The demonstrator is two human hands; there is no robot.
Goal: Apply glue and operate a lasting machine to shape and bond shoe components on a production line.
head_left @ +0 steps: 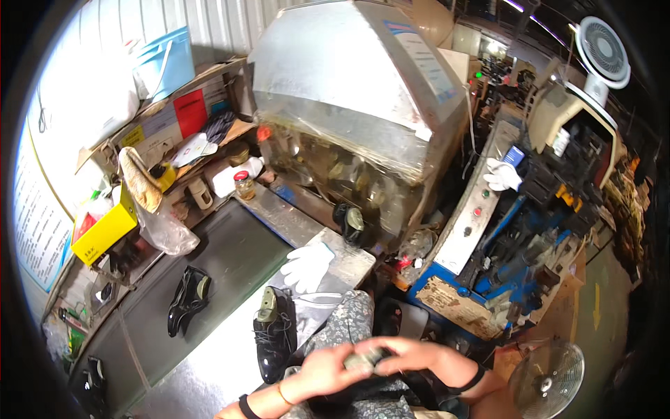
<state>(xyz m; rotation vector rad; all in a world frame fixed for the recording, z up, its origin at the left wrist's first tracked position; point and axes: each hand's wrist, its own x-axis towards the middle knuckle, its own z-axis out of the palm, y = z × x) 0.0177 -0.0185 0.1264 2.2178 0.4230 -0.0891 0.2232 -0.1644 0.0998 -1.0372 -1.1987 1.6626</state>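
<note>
My left hand [326, 370] and my right hand [403, 353] meet over my lap, fingers closed round a shoe last [361, 359]. Its pale green top shows between them; the rest is covered by my hands, and any shoe on it is hard to make out. Just left of my lap, a black lace-up shoe [273, 342] stands on the bench with a green last in its opening. Beyond it lies a pair of white gloves [307, 268] on a grey cloth. Another black shoe on a last [188, 300] rests on the dark conveyor belt [230, 244].
A metal hooded machine [335, 77] stands ahead, with another black shoe [349, 223] near its base. Along the left are a yellow box [105, 227] and a jar with a red lid [244, 186]. To the right are a control panel [469, 223] and a fan [548, 383].
</note>
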